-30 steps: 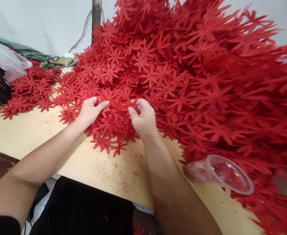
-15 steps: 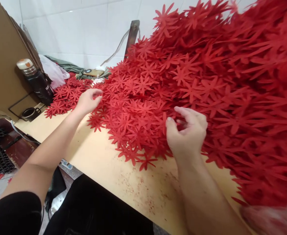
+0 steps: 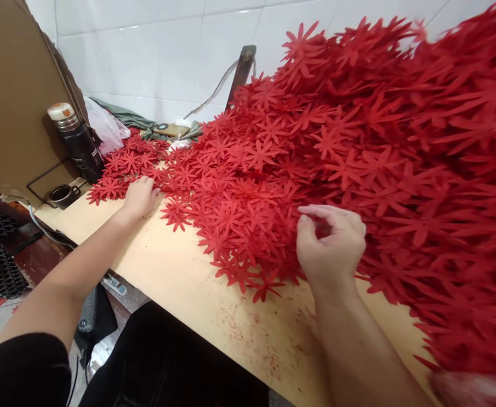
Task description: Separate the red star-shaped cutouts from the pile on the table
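Note:
A large heap of red flower-shaped cutouts (image 3: 256, 169), thin and with long petals, spreads over the pale table (image 3: 175, 265). At the gap between this heap and a smaller pile of the same cutouts (image 3: 129, 158), my left hand (image 3: 140, 198) is low over the table with its fingers curled down. Its fingertips are mostly hidden, so what it holds, if anything, does not show. In front of the large heap, my right hand (image 3: 333, 246) has thumb and forefinger brought together in a pinch. Against the red behind it, I cannot make out anything between the fingertips.
A black vacuum flask (image 3: 81, 148) and a dark mug (image 3: 62, 195) stand at the left by a cardboard sheet (image 3: 14, 96). Behind the small pile lie a white plastic bag (image 3: 106, 125) and green cloth (image 3: 125, 117). Red scraps (image 3: 256, 336) dot the table's front.
My left hand has come down and to the left, away from the large heap's edge. My right hand's thumb and forefinger have closed together. The view has shifted slightly.

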A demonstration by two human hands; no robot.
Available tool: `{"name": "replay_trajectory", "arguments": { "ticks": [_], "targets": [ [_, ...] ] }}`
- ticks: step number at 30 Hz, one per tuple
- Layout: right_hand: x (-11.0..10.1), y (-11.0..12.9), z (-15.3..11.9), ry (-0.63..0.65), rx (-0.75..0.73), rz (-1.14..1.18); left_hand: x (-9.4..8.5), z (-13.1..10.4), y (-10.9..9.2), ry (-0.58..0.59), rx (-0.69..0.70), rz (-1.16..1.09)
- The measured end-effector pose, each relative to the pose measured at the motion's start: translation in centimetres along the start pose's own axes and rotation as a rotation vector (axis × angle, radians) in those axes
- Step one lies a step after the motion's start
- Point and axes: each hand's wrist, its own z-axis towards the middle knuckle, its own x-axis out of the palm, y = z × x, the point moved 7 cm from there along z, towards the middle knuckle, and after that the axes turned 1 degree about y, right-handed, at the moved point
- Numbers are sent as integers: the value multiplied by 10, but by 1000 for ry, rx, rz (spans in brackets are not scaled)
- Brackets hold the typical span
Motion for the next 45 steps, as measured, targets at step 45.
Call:
{"name": "replay_trajectory", "arguments": {
  "ticks": [45],
  "targets": [
    [9, 23, -1, 199, 422, 648, 14, -54, -227, 704, -133, -2005]
  ]
}}
